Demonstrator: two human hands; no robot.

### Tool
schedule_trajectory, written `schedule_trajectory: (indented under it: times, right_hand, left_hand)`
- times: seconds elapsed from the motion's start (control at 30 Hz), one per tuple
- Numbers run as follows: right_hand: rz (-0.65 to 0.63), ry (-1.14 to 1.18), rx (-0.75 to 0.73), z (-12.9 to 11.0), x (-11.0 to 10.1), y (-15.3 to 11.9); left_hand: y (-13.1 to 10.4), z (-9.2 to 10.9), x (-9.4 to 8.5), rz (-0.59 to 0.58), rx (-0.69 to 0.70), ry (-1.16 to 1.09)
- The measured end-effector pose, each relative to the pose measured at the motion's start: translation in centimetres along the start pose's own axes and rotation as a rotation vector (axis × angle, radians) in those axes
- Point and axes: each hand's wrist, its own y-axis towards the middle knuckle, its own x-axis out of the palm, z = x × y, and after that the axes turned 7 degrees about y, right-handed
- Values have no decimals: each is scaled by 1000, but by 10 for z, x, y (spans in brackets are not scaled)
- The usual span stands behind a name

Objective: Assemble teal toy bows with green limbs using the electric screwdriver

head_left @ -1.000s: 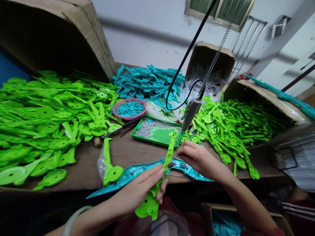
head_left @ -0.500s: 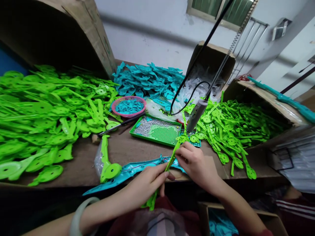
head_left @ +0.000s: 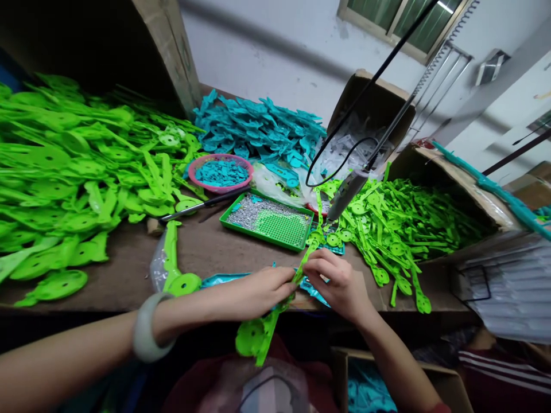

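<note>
Fingers [head_left: 284,274] of the left hand [head_left: 258,293] are gripping a long green plastic piece [head_left: 260,341], which is slanting across the near edge of the tabletop [head_left: 206,248]. Its round end is hanging below that hand; its upper part is overlapping other green pieces, so the tip is hard to make out. The right hand [head_left: 338,282] is curling its fingers at the upper part of the piece, touching it or lying just beside it; whether it is gripping anything cannot be told. A pale bangle [head_left: 148,330] is circling the left wrist.

Behind the hands, a long blue part [head_left: 316,292] is lying along the edge, partly covered. Another green piece with a disc [head_left: 172,258] is resting left of them, touching clear plastic [head_left: 158,264]. Farther back, a green tray [head_left: 262,238] is holding small silver bits [head_left: 241,218], and a pink basket [head_left: 246,179] is holding blue bits [head_left: 221,172]. A grey tool [head_left: 348,192] is hanging near the tray's right end. Green heaps [head_left: 51,172] are flanking a blue pile [head_left: 258,129].
</note>
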Motion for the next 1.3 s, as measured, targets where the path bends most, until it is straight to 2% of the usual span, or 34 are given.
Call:
schedule_trajectory:
  times: [0.23,0.57,0.7,0.83,0.93,1.13,1.3]
  right_hand:
    - [76,15,-20,13,-1,-9]
    - [85,-63,-40,8,2,-16]
    - [54,-107,-57,10,3,-18]
    - [-14,-193,-91,10,4,-18]
    - [-33,-192,-40,10,4,-18]
    - [-43,-30,133,4,10,-23]
    - [48,-119,159,-4,27,-36]
  left_hand:
    - [10,10,7,-16,26,-157]
    - [10,2,23,100,33,-164]
    - [6,4,27,72,8,-234]
    - [6,-5,33,174,22,-83]
    - [6,-16,43,239,2,6]
    - [1,-30,65,228,45,-91]
    - [-3,-39,86,342,109,32]
